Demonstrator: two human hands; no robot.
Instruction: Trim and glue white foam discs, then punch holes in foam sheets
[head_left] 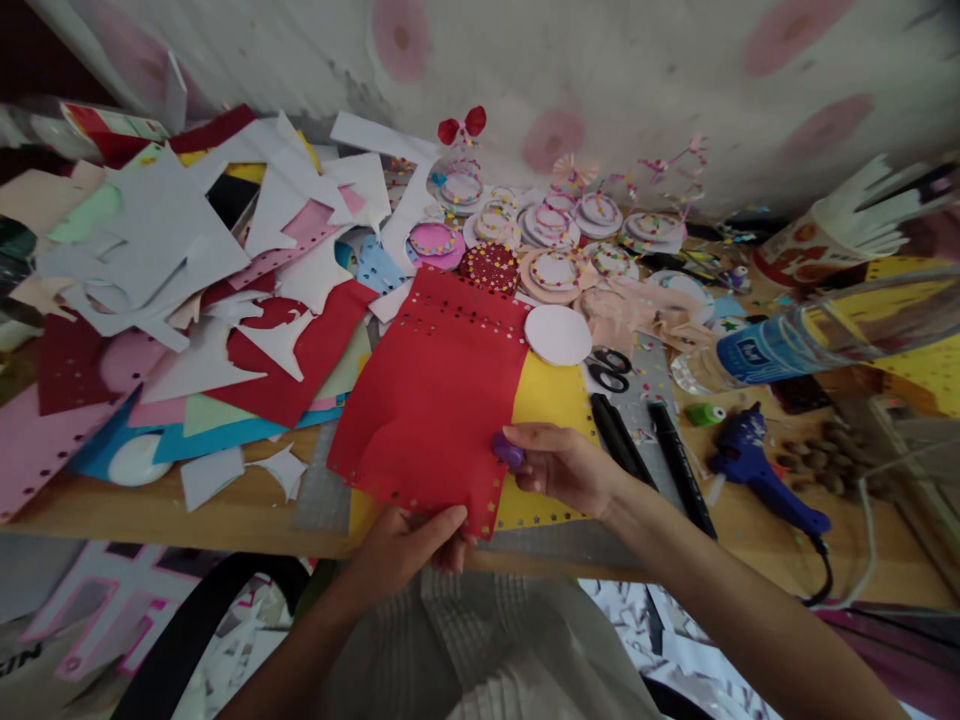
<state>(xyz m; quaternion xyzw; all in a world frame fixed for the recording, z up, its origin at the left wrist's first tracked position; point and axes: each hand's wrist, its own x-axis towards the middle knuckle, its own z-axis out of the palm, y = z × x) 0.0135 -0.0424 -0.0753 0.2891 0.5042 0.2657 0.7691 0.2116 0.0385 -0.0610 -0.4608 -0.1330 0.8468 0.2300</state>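
Observation:
My left hand [409, 545] pinches the lower edge of a red paper sheet [431, 400] with small holes punched along its borders. It lies over a yellow sheet [551, 400] with star-shaped holes along its edge. My right hand [559, 465] presses a small purple hole punch [508, 449] against the red sheet's right edge. A white paper circle [557, 334] rests at the sheets' top right corner.
A heap of cut paper scraps [187, 280] fills the left of the wooden table [247, 515]. Decorated paper discs [551, 245] lie at the back. Scissors [609, 370], black markers [679, 460], a blue glue gun [757, 470] and a plastic bottle [787, 345] sit to the right.

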